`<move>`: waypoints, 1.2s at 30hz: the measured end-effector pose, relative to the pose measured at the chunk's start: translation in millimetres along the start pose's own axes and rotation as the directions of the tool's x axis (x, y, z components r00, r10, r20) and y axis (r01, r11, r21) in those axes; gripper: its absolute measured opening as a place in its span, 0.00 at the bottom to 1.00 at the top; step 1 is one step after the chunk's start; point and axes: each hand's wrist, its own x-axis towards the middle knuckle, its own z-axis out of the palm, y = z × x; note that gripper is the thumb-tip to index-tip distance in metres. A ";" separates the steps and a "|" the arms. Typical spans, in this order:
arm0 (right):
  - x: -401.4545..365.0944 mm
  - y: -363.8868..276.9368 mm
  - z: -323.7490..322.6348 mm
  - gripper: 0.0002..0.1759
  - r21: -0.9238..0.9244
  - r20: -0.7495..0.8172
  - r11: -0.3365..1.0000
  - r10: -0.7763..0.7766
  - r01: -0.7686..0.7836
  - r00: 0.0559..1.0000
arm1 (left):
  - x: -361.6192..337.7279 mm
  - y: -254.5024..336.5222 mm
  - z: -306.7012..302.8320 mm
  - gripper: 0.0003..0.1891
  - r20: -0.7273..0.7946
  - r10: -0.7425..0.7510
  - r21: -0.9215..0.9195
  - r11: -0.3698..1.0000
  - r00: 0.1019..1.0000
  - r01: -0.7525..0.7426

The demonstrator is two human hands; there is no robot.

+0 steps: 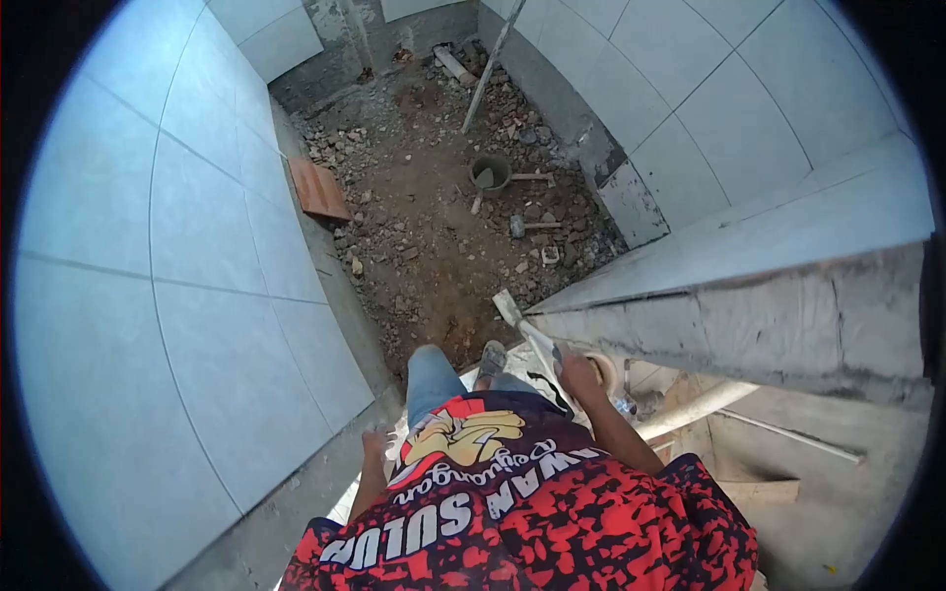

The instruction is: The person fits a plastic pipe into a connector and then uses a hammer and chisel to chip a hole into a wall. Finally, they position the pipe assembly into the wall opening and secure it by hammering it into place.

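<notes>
My right hand [576,374] is closed around the end of a long, pale, dusty tool [532,335] with a blocky head, hammer-like in shape. Its head reaches forward over the edge of the dirt floor, beside the end of the low wall on the right. Down at my left side hangs my left hand [373,443], close to the foot of the tiled wall; its fingers are small and partly hidden. Ahead on the rubble lies a hammer [518,227] with a wooden handle. Just beyond it stands a dark bucket [490,174] with something grey inside.
Loose stones and broken rubble [424,197] cover the floor. A reddish-brown tile [318,188] leans at the left wall. Tall light tiles [207,217] line both sides, and a pole [493,69] slants up at the back. The thick low wall [749,315] juts in from the right.
</notes>
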 end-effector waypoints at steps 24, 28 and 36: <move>399.8 -51.0 -78.3 0.25 0.534 -0.515 0.788 0.591 -0.307 0.622 | 548.4 483.4 26.0 0.10 0.268 0.417 0.276 0.831 0.869 -0.484; 480.4 -22.7 -95.7 0.25 0.527 -0.575 0.789 0.605 -0.317 0.550 | 619.2 572.1 67.3 0.10 0.234 0.487 0.050 0.858 0.841 -0.511; 613.8 29.2 -164.9 0.26 0.611 -0.456 0.661 0.743 -0.435 0.489 | 679.9 552.8 98.0 0.09 0.372 0.283 0.562 0.689 0.884 -0.457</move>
